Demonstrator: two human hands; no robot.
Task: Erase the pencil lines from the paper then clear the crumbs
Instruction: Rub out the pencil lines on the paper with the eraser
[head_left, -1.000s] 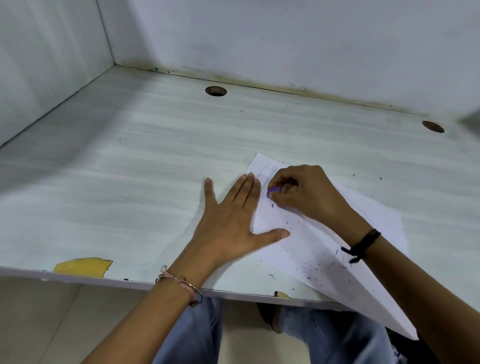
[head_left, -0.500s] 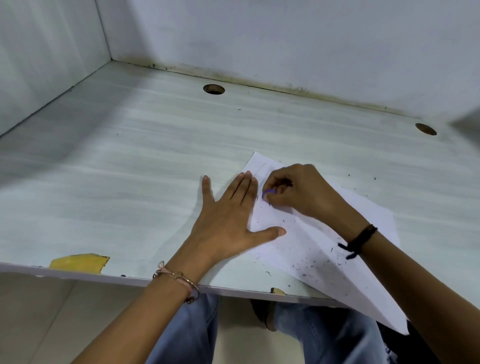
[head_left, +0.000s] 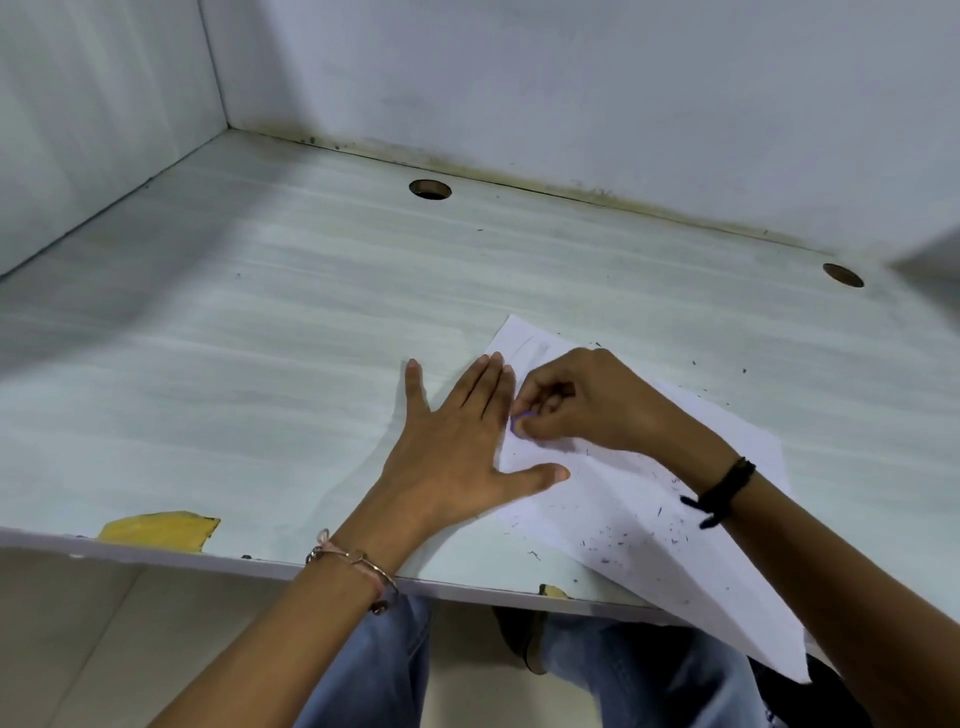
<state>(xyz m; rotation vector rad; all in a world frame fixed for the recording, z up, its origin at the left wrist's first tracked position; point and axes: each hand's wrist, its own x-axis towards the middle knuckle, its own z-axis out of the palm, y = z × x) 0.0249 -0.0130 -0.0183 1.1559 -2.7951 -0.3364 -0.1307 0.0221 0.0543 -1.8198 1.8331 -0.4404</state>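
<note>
Head view: left hand (head_left: 457, 447) flat on paper (head_left: 613, 493) edge; right hand (head_left: 587, 405) pinches purple eraser (head_left: 519, 417) just beside it.

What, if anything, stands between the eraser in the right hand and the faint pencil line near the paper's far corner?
Nothing visible. Bare paper lies between the eraser in the right hand and the pencil line; the left hand presses the paper beside that path.

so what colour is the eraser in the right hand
Purple: the eraser peeks out under the right hand, head view.
</note>
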